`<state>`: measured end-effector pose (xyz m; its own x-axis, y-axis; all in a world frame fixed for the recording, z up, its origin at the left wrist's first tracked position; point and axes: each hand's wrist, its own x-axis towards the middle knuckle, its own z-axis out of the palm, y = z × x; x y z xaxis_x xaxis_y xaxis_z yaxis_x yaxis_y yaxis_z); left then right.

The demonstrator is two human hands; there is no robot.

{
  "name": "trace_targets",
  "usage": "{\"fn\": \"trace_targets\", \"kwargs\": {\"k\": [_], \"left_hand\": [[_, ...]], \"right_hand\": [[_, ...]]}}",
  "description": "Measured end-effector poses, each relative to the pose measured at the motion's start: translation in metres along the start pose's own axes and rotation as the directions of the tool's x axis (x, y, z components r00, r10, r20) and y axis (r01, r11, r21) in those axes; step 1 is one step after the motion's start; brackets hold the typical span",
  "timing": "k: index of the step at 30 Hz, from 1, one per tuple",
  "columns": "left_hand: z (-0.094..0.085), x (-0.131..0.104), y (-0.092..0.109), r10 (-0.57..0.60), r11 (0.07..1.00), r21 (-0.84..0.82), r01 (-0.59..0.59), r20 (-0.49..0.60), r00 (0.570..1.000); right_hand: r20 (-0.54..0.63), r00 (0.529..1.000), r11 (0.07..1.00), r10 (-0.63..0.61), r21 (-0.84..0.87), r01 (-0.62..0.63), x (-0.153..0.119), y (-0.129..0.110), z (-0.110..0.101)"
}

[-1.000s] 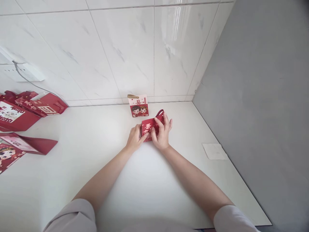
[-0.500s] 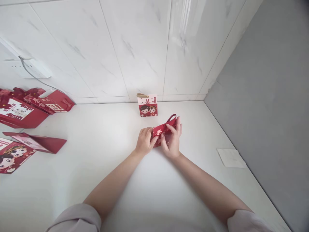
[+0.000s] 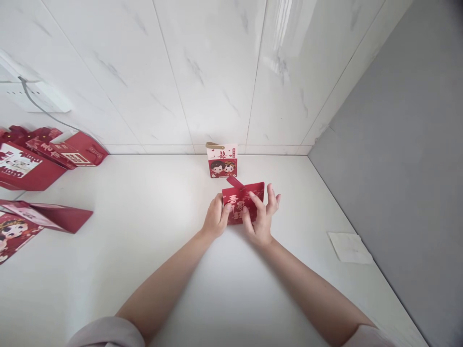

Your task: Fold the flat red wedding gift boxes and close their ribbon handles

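A small red gift box (image 3: 237, 212) with gold lettering and a red loop handle (image 3: 235, 181) is in the middle of the counter. My left hand (image 3: 216, 217) grips its left side, thumb on the front face and the other fingers behind the edge. Against the right part of that face rest the thumb and index finger of my right hand (image 3: 261, 219). Its other fingers are spread past the right edge, not wrapped round anything. Just behind stands a red and white gift box (image 3: 223, 166) with two cartoon figures and a tan strap.
Several red gift boxes (image 3: 32, 168) stand at the left by the tiled wall (image 3: 206, 72). Nearer me lie a folded red card piece (image 3: 68, 217) and a cartoon-printed box (image 3: 16, 233). A white square (image 3: 349, 247) lies at the right, beside a grey panel (image 3: 390, 159).
The red gift box has turned so its lettered face shows more fully. Its loop handle now points up and left. My right hand's fingers have spread further from its right edge.
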<state>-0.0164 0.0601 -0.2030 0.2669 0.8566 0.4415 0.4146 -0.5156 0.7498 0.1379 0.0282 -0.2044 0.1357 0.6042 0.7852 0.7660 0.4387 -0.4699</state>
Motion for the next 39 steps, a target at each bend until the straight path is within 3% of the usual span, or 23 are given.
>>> {"fn": "trace_targets", "kwargs": {"k": [3, 6, 10, 12, 14, 16, 19, 24, 27, 32, 39], "left_hand": [[-0.001, 0.000, -0.001, -0.011, 0.996, -0.094, 0.010, -0.011, 1.000], [-0.002, 0.001, -0.001, 0.024, 0.973, -0.230, -0.028, -0.019, 1.000], [-0.015, 0.011, 0.005, -0.078, 0.931, -0.363, 0.035, -0.105, 0.991], [-0.030, 0.021, 0.012, -0.103, 0.925, -0.373, 0.073, -0.061, 0.993], [-0.047, 0.032, 0.021, -0.107, 0.919, -0.373, 0.127, 0.074, 0.991], [-0.062, 0.039, 0.032, -0.081, 0.927, -0.351, 0.135, 0.164, 0.983], [-0.075, 0.043, 0.048, -0.027, 0.966, -0.249, 0.071, 0.177, 0.984], [-0.074, 0.041, 0.067, -0.024, 0.994, -0.100, 0.041, 0.161, 0.987], [-0.075, 0.041, 0.070, -0.027, 0.998, -0.058, 0.037, 0.169, 0.985], [-0.086, 0.042, 0.069, 0.008, 0.998, 0.052, -0.027, 0.331, 0.944], [-0.089, 0.042, 0.070, 0.041, 0.983, 0.152, -0.104, 0.368, 0.929]], "right_hand": [[0.031, 0.999, 1.000, 0.015, -0.020, -0.014, 0.003, 0.006, -0.001], [0.087, 0.996, 0.990, -0.007, 0.140, -0.005, 0.004, 0.008, -0.001], [0.091, 0.992, 0.969, -0.086, 0.240, 0.062, -0.001, 0.000, -0.002], [0.098, 0.986, 0.963, -0.134, 0.246, 0.107, -0.003, -0.005, -0.001], [0.112, 0.979, 0.957, -0.172, 0.255, 0.139, -0.005, -0.008, -0.001], [0.113, 0.975, 0.953, -0.190, 0.260, 0.156, -0.006, -0.009, -0.001], [0.119, 0.974, 0.954, -0.193, 0.254, 0.158, -0.006, -0.009, -0.001], [0.140, 0.963, 0.948, -0.231, 0.254, 0.191, -0.005, -0.010, -0.002], [0.144, 0.961, 0.948, -0.235, 0.252, 0.194, -0.005, -0.011, -0.002], [0.153, 0.967, 0.952, -0.203, 0.261, 0.159, -0.006, -0.009, -0.001], [0.174, 0.970, 0.948, -0.172, 0.298, 0.115, -0.006, -0.010, 0.001]]}}
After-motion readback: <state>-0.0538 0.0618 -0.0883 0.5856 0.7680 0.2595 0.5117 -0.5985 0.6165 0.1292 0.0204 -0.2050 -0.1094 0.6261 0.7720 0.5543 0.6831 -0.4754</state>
